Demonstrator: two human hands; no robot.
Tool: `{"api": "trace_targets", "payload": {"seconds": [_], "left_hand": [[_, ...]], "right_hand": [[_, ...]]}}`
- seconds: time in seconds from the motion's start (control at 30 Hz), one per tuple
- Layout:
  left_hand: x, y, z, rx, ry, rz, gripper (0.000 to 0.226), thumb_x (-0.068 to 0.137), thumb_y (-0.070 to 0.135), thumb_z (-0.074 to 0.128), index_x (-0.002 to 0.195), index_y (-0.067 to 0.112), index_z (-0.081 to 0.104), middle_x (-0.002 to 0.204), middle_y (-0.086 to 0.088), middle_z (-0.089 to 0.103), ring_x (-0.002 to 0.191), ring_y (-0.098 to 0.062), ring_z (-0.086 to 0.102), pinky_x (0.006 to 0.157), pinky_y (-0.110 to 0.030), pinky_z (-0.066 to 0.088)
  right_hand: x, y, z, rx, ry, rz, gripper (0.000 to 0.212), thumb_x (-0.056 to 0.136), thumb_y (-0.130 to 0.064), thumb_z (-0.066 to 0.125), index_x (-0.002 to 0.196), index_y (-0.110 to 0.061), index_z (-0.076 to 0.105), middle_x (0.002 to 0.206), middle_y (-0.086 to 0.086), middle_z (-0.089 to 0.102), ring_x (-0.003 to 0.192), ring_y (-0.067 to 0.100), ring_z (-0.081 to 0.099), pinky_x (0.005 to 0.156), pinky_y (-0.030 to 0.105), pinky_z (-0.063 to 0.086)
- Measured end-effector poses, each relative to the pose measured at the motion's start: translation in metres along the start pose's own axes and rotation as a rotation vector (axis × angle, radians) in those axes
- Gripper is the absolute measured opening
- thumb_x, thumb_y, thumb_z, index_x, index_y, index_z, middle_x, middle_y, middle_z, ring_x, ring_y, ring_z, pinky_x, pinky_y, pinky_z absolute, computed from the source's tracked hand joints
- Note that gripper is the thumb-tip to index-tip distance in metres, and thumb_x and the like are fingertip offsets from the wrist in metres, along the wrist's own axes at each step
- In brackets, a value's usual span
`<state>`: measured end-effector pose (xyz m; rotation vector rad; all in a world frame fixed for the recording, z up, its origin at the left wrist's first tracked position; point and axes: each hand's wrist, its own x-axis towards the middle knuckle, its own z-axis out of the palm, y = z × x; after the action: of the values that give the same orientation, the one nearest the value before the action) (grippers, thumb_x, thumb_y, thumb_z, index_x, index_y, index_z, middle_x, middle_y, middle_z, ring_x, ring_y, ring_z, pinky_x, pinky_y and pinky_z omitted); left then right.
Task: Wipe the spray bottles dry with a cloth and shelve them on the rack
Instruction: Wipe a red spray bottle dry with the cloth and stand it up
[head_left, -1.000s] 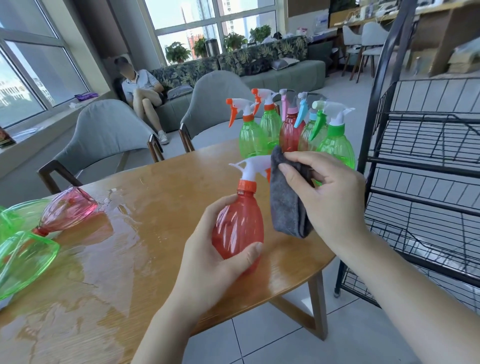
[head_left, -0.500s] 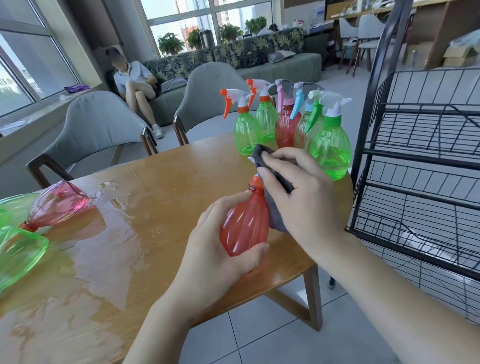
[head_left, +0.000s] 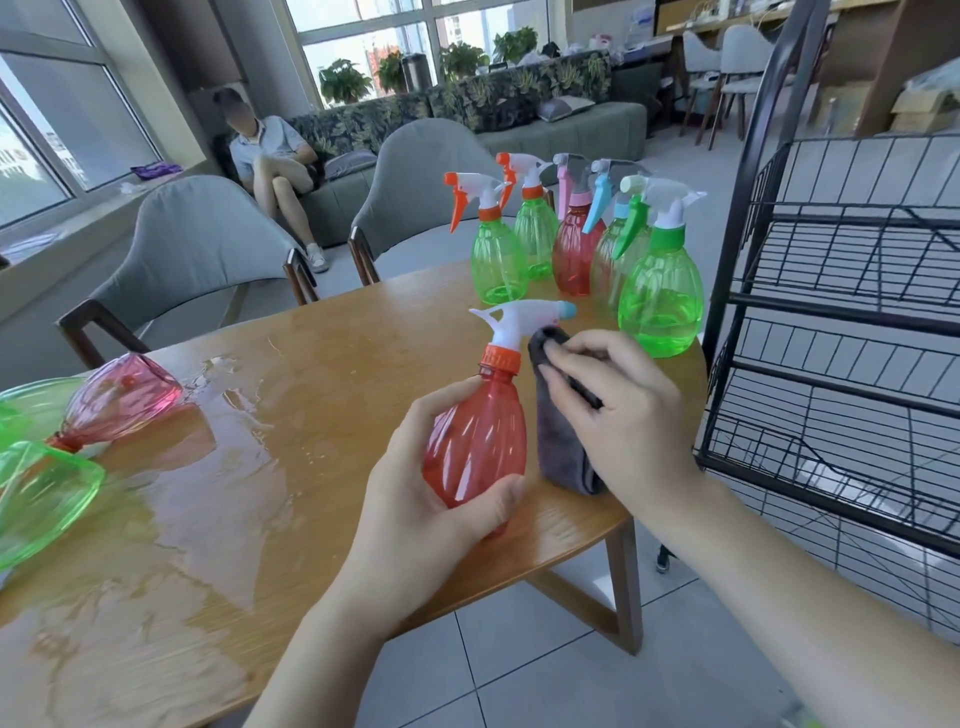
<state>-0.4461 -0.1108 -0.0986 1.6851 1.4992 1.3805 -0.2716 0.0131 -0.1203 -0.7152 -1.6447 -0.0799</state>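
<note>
The left hand is curled around the lower body of a translucent red plastic spray bottle with an orange collar and a white trigger head, holding it upright above the near edge of the round wooden table. Just beside it, the right hand grips a folded dark grey cloth, fingers bent over its top, pressing it against the right side of the bottle near the neck.

To the left, the tabletop is covered by a spread of water. At the far left edge lie several bottle bodies on their sides: a translucent pink one and green ones beside it.

Further back, at the table's right rim, a cluster of upright spray bottles stands close together: green and red bodies, with orange, pink, blue and green triggers.

To the right of the table stands a black wire rack with several tiers.

Behind the table are two grey upholstered chairs. Beyond them a person sits on a long green sofa under large windows lined with potted plants.
</note>
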Motion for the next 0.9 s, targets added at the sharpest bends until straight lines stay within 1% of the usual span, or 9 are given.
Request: {"api": "trace_targets", "payload": {"seconds": [0.07,0.27,0.4,0.5,0.57,0.67,0.73,0.8,0.9], "left_hand": [[0.000,0.001,-0.001,-0.018,0.000,-0.003,0.073,0.074,0.030,0.092,0.135,0.050,0.057,0.129,0.015,0.067,0.116,-0.016,0.070,0.090,-0.043,0.063],[-0.001,0.004,-0.003,-0.039,-0.015,0.008,0.070,0.077,0.027,0.094,0.132,0.051,0.057,0.129,0.018,0.066,0.117,-0.013,0.069,0.086,-0.025,0.059],[-0.001,0.002,-0.002,-0.081,0.015,-0.001,0.071,0.076,0.024,0.096,0.130,0.051,0.059,0.127,0.016,0.069,0.116,-0.014,0.070,0.087,-0.022,0.058],[0.000,0.001,-0.003,-0.106,0.040,-0.003,0.072,0.074,0.026,0.097,0.131,0.049,0.060,0.129,0.015,0.068,0.117,-0.012,0.069,0.089,-0.021,0.057],[-0.001,0.000,-0.004,-0.152,0.034,-0.011,0.072,0.074,0.022,0.096,0.131,0.047,0.061,0.128,0.014,0.069,0.116,-0.012,0.070,0.088,-0.021,0.057],[-0.003,-0.001,-0.006,-0.184,0.051,-0.006,0.071,0.072,0.024,0.094,0.132,0.046,0.061,0.129,0.012,0.068,0.117,-0.015,0.069,0.089,-0.023,0.057],[-0.004,-0.002,-0.006,-0.181,0.061,-0.002,0.072,0.070,0.025,0.093,0.131,0.047,0.061,0.130,0.011,0.068,0.118,-0.016,0.069,0.090,-0.024,0.058],[-0.006,-0.003,-0.005,-0.169,0.051,0.014,0.073,0.070,0.025,0.093,0.132,0.046,0.061,0.132,0.011,0.067,0.120,-0.016,0.069,0.091,-0.024,0.058],[-0.007,-0.001,-0.003,-0.127,0.012,0.052,0.073,0.072,0.026,0.092,0.134,0.046,0.060,0.134,0.014,0.065,0.122,-0.015,0.067,0.090,-0.022,0.057]], "right_hand": [[-0.005,0.000,0.001,0.006,-0.025,0.011,0.017,0.093,-0.003,0.074,0.107,0.004,0.078,0.100,0.015,0.070,0.088,0.017,0.064,0.084,0.024,0.052],[0.006,-0.002,0.001,-0.007,0.029,0.012,0.018,0.092,0.000,0.077,0.109,0.002,0.079,0.102,0.013,0.072,0.092,0.017,0.068,0.088,0.021,0.054],[-0.004,0.001,0.002,0.006,0.000,0.020,0.016,0.091,0.000,0.077,0.107,0.003,0.079,0.101,0.013,0.071,0.090,0.018,0.068,0.086,0.023,0.053],[-0.011,0.003,0.001,0.029,-0.016,0.047,0.015,0.090,0.000,0.078,0.105,0.001,0.080,0.100,0.011,0.072,0.090,0.014,0.066,0.085,0.020,0.052],[-0.010,0.004,-0.002,0.098,0.005,0.168,0.015,0.090,-0.004,0.079,0.105,-0.004,0.081,0.100,0.006,0.074,0.089,0.011,0.067,0.084,0.019,0.053],[0.002,0.002,-0.008,0.288,0.056,0.502,0.016,0.094,-0.013,0.076,0.109,-0.016,0.080,0.103,-0.003,0.076,0.096,0.010,0.073,0.089,0.029,0.058],[0.012,0.001,-0.010,0.419,0.091,0.703,0.017,0.096,-0.016,0.075,0.110,-0.025,0.078,0.101,-0.007,0.079,0.098,0.008,0.075,0.089,0.031,0.059],[0.019,0.003,-0.011,0.485,0.128,0.795,0.016,0.097,-0.019,0.075,0.107,-0.031,0.078,0.099,-0.011,0.080,0.097,0.007,0.075,0.088,0.031,0.060],[0.024,0.005,-0.010,0.520,0.127,0.838,0.018,0.097,-0.020,0.074,0.099,-0.038,0.078,0.098,-0.013,0.080,0.098,0.009,0.076,0.090,0.038,0.061]]}}
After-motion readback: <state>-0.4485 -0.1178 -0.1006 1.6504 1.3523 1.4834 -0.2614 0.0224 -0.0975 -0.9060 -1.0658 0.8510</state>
